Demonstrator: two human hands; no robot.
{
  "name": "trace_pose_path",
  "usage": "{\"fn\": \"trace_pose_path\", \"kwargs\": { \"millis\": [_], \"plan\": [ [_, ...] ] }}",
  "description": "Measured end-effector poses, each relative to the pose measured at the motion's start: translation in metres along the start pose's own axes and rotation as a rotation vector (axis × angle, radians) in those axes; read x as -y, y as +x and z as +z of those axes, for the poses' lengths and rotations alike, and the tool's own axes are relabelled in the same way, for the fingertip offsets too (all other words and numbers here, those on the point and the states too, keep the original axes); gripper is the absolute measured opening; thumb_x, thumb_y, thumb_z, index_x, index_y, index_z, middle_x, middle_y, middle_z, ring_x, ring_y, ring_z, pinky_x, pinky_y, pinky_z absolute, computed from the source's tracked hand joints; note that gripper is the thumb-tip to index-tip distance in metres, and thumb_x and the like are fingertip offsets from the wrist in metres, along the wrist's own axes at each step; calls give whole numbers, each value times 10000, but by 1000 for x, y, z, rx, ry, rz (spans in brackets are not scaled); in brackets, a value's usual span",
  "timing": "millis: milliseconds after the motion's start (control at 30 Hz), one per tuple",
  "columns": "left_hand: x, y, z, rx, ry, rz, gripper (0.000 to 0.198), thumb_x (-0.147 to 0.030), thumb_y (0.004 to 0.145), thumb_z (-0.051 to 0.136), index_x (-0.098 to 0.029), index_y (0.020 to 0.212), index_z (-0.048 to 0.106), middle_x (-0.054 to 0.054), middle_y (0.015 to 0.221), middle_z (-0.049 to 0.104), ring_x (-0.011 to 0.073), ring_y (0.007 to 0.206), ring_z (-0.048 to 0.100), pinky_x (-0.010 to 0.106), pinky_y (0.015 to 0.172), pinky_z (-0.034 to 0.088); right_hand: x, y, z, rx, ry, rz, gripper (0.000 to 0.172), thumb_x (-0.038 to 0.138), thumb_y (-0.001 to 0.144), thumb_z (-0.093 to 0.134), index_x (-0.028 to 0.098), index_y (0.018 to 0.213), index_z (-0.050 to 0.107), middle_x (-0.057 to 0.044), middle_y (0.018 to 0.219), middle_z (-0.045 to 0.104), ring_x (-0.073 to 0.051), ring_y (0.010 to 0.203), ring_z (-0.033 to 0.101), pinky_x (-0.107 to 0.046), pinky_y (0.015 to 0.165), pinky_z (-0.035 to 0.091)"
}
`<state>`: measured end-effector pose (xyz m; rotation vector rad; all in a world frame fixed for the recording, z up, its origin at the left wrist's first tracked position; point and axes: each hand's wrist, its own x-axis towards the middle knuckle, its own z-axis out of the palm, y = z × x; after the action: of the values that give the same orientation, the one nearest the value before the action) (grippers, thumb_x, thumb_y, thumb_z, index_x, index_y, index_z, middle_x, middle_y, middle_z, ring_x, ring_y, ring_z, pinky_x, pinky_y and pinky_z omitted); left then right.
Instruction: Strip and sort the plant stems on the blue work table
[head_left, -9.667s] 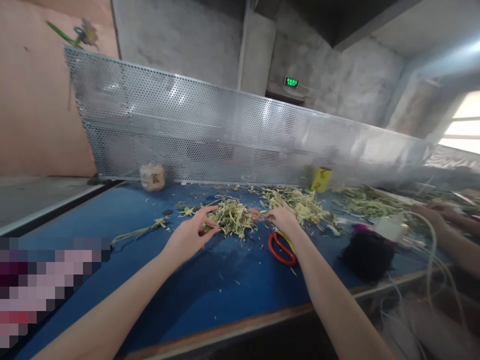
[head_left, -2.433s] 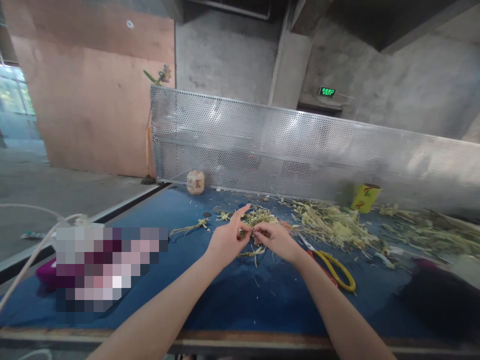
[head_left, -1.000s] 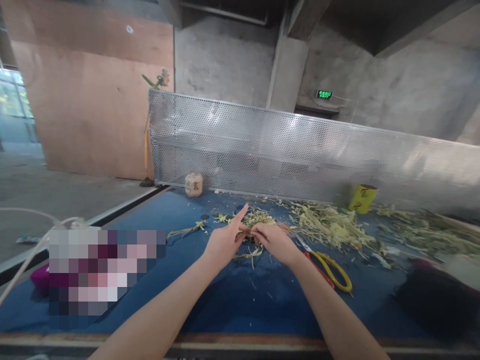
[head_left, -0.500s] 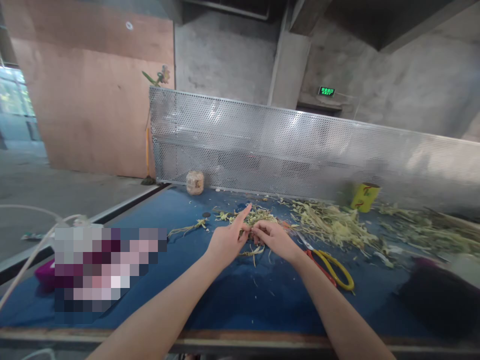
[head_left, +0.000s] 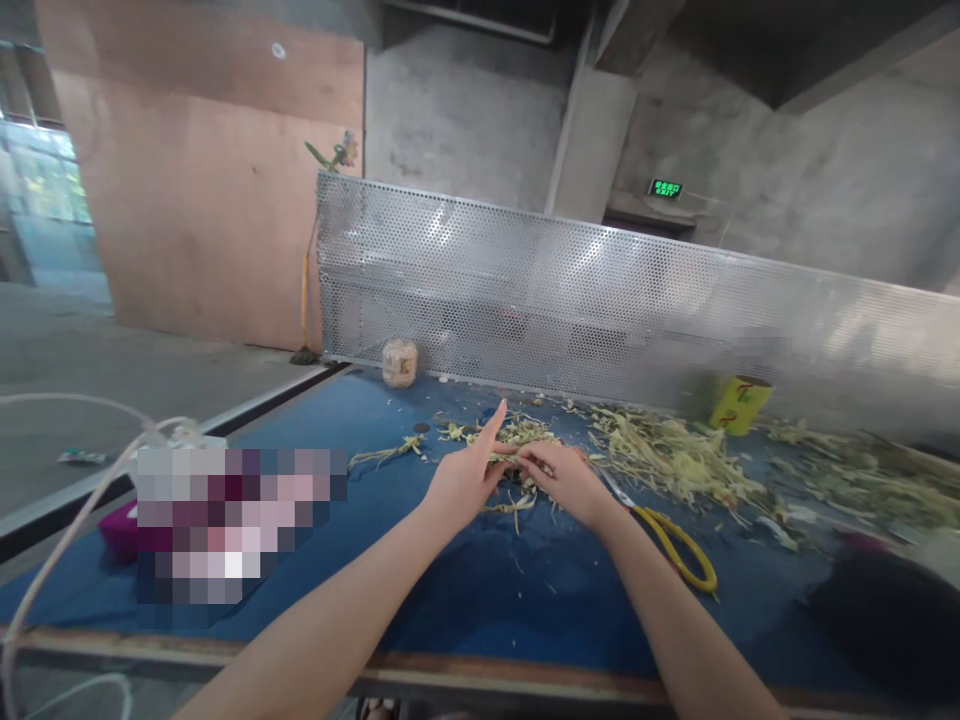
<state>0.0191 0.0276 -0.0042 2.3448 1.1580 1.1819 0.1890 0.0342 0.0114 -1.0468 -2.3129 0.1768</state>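
My left hand (head_left: 463, 485) is closed in a pinch, its index finger stretched up and away. Between its thumb and fingers lies a thin pale-green strand of dried plant (head_left: 501, 457). Fingertips of my right hand (head_left: 568, 482) pinch close against it, touching the same strand; its far end is hidden. Both hands hover at the front of a small heap of dried plant strands (head_left: 525, 430) on the blue table (head_left: 450, 630). Scissors with yellow handles (head_left: 697, 562) lie beside my right forearm, which partly covers them. A few loose sprigs (head_left: 511, 507) rest just below the hands.
A larger dried-plant pile (head_left: 667, 455) spreads right, with a yellow can-like container (head_left: 741, 405) behind. A clear jar (head_left: 400, 363) stands at the back left, before a perforated metal screen (head_left: 510, 290). One long sprig (head_left: 394, 450) and a magenta object (head_left: 118, 530) lie left.
The camera view has shifted slightly, so the scene sits further right. A pale-green strand now shows between my hands. My right forearm covers more of the scissors' handles.
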Motion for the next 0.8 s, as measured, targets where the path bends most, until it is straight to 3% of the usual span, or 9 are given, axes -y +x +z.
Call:
{"fn": "trace_pose_path", "kwargs": {
  "millis": [233,400,633,800],
  "plan": [
    [0,-1,1,-1,42,41,602,-249,818,383,-301,1331,72,-22,1012,636,78,502,587,193,552,458,2,-1,-4,11,-187,-34,188,201,841,375,189,856,562,-49,842,615,-151,783,551,-246,674,394],
    [-1,-1,1,11,58,54,579,-236,826,361,-294,1329,82,-18,1033,624,69,502,583,189,562,457,3,-1,-3,12,-187,-9,184,190,841,370,180,873,550,-51,844,611,-154,786,544,-257,676,391],
    [-1,-2,1,-64,77,28,526,-265,823,375,-270,1305,165,-31,931,658,79,500,582,192,557,457,1,0,4,-38,173,68,195,246,834,380,184,725,529,4,658,550,-107,609,493,-222,582,379],
    [0,-2,1,-123,262,162,460,-308,844,331,-218,1287,246,16,903,679,106,660,632,183,577,458,2,3,5,0,511,197,204,326,799,428,162,725,526,10,613,553,-76,484,437,-205,489,369]
  ]
}}
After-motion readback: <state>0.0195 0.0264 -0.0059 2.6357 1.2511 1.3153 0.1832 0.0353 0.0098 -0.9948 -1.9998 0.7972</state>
